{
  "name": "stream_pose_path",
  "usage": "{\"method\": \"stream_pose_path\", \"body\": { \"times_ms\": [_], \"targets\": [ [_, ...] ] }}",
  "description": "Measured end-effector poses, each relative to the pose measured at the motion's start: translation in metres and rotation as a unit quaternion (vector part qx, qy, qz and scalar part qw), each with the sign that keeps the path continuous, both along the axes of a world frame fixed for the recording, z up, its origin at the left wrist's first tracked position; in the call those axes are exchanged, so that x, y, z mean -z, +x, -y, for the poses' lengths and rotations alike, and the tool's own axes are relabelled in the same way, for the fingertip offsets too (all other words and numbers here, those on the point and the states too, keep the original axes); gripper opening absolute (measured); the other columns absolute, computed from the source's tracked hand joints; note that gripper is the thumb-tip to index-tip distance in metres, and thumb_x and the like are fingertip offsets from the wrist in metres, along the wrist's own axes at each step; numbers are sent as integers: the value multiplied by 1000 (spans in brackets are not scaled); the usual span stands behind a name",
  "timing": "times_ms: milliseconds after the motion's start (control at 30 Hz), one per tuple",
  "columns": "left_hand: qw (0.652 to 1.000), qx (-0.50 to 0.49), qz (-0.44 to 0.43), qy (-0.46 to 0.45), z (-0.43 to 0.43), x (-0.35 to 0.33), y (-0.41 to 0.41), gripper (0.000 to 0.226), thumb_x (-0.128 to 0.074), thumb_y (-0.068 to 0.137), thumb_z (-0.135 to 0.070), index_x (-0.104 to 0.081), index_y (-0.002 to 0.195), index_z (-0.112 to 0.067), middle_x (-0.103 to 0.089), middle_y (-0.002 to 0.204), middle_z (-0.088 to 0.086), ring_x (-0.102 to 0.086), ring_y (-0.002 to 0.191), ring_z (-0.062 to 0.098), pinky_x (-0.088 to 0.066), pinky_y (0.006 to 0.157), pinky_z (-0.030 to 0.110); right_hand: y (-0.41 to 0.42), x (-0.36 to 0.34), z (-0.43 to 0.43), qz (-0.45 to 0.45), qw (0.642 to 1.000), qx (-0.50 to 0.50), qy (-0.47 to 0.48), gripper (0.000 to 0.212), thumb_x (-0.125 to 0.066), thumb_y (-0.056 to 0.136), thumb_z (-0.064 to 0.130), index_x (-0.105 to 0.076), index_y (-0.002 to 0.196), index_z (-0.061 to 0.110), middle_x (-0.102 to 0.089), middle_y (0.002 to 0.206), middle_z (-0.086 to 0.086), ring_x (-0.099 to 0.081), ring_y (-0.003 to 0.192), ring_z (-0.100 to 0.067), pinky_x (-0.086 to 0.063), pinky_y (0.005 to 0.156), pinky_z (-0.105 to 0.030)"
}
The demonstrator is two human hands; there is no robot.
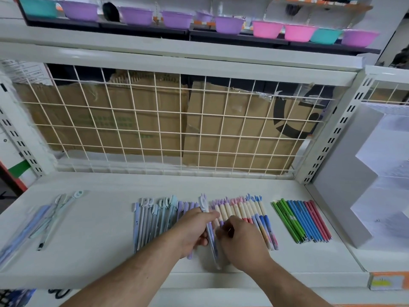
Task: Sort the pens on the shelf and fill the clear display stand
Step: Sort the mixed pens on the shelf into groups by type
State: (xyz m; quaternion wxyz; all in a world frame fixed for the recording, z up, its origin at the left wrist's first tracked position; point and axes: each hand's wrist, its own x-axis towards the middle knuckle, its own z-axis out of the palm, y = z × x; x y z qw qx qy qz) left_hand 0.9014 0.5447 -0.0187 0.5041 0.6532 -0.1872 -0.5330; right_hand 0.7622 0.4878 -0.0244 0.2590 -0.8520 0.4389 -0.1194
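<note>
Pens lie in sorted rows on the white shelf (99, 235). My left hand (192, 229) grips a purple pen (209, 227) with a white animal cap, its cap end pointing away from me. My right hand (240, 238) rests beside it with curled fingers over the row of cream-and-pastel pens (247, 209); whether it pinches one is hidden. Left of my hands lies a row of blue and lilac pens (152, 218). A row of green, blue and red pens (303, 220) lies to the right. The clear stepped display stand (380, 173) sits at the far right.
A small loose group of pale blue pens (48, 216) lies at the shelf's left end. A wire grid (168, 120) with cardboard behind closes the back. Coloured plastic bowls (228, 24) line the shelf above. An orange price label (387, 281) sits on the front edge.
</note>
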Motion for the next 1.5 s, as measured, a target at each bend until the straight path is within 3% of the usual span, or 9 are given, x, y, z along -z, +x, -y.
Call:
{"method": "stream_pose_path", "body": {
  "times_ms": [100, 200, 367, 500, 700, 900, 1100, 1367, 1500],
  "targets": [
    [998, 5, -43, -43, -8, -7, 1, 24, -56, 100, -20, -70, 114, -7, -54, 74, 7, -51, 54, 18, -38, 45, 24, 1, -11, -6, 116, 981, -3, 158, 12, -64, 93, 23, -66, 81, 22, -68, 63, 6, -61, 54, -3, -44, 51, -13],
    [995, 10, -71, -63, -13, -11, 3, 25, -53, 101, -17, -71, 112, -4, -56, 76, 9, -54, 55, 19, -40, 46, 26, 1, -16, -11, 151, 962, -2, 227, 9, -62, 91, 12, -67, 83, 13, -69, 60, -2, -60, 48, -13, -46, 48, -24],
    [998, -8, -43, -46, -18, -11, 6, 12, -57, 98, -10, -61, 94, 0, -55, 78, 12, -52, 53, 20, -45, 46, 28, 0, -10, -9, 87, 993, 36, 73, 12, -68, 90, 19, -66, 79, 23, -66, 68, 9, -58, 60, -2, -41, 53, -11],
    [999, 6, -21, -29, -24, -6, 10, 10, -59, 96, -9, -60, 95, 1, -50, 74, 11, -49, 51, 19, -47, 46, 28, -2, -8, -6, 0, 997, 72, -11, 10, -61, 95, 32, -67, 96, 25, -61, 69, 12, -57, 62, -7, -37, 51, -20],
    [998, 67, -14, -15, -35, -7, 18, 30, -57, 95, -13, -54, 66, -6, -48, 61, 10, -53, 47, 22, -43, 43, 25, 6, -7, -4, -98, 989, 83, -70, 16, -51, 98, 35, -60, 93, 22, -63, 74, 7, -60, 66, -13, -35, 49, -24],
    [996, 84, -32, -11, -41, -8, 28, 27, -54, 87, -2, -54, 61, -7, -50, 59, 12, -57, 49, 28, -42, 45, 25, 11, -7, -7, -95, 988, 85, -85, 16, -53, 98, 36, -60, 91, 23, -61, 73, 6, -59, 65, -13, -36, 48, -24],
    [995, 76, -44, -47, -46, -9, 34, 19, -50, 88, 7, -52, 73, -4, -49, 67, 12, -54, 52, 27, -51, 56, 34, 17, -10, -19, 34, 995, 90, -31, 22, -63, 91, 23, -58, 70, 24, -61, 57, 7, -54, 46, -4, -36, 40, -13],
    [996, 33, 16, -78, -62, -8, 43, 13, -60, 99, -10, -57, 93, 1, -65, 74, 15, -64, 61, 27, -55, 58, 35, 37, -27, -48, 155, 976, -40, 150, 13, -71, 88, 16, -69, 77, 21, -70, 63, 3, -56, 49, -5, -43, 50, -20],
    [995, 11, 19, -94, -73, -6, 54, 7, -60, 97, 0, -56, 91, 2, -66, 74, 18, -67, 63, 30, -59, 62, 38, 52, -28, -56, 174, 967, -39, 182, 7, -74, 88, 13, -69, 85, 16, -72, 67, -7, -57, 51, -13, -45, 51, -26]
  ]
}}
